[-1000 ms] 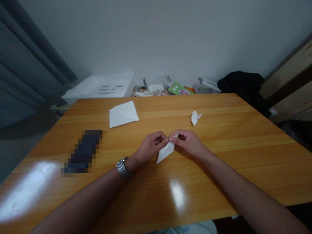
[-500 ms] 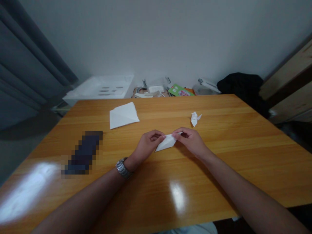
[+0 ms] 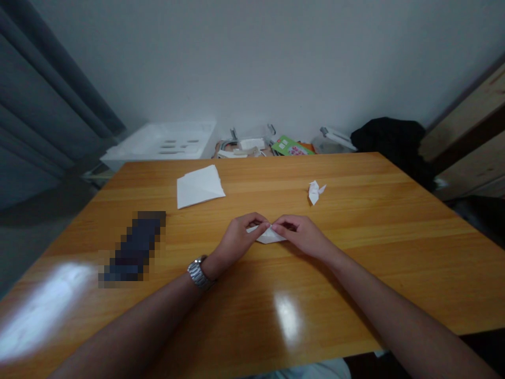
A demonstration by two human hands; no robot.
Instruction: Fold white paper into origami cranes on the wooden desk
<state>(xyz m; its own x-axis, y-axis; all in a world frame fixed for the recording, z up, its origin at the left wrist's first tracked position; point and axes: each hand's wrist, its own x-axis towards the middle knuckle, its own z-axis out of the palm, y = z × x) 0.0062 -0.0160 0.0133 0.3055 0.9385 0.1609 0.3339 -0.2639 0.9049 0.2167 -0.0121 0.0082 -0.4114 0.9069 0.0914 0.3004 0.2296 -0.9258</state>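
Note:
A folded piece of white paper (image 3: pixel 270 236) is pinched between both hands just above the wooden table (image 3: pixel 252 295). My left hand (image 3: pixel 241 234), with a metal watch (image 3: pixel 199 271) at the wrist, closes thumb and fingers on the paper's upper left edge. From the other side my right hand (image 3: pixel 302 234) grips the same edge, its thumb tip almost meeting the left one. Parts of the paper lie hidden behind the fingers. Beyond the right hand rests a small folded white paper figure (image 3: pixel 314 192).
White paper sheets (image 3: pixel 200 187) lie at the back left of the table. Nearer, on the left, is a dark pixelated object (image 3: pixel 136 247). Past the far edge are a white tray (image 3: pixel 158 142), a green booklet (image 3: pixel 291 147) and a black item (image 3: pixel 389 137).
The hands have drawn closer together, the right one shifting left and slightly down. The paper has turned, so its lower edge now lies more level.

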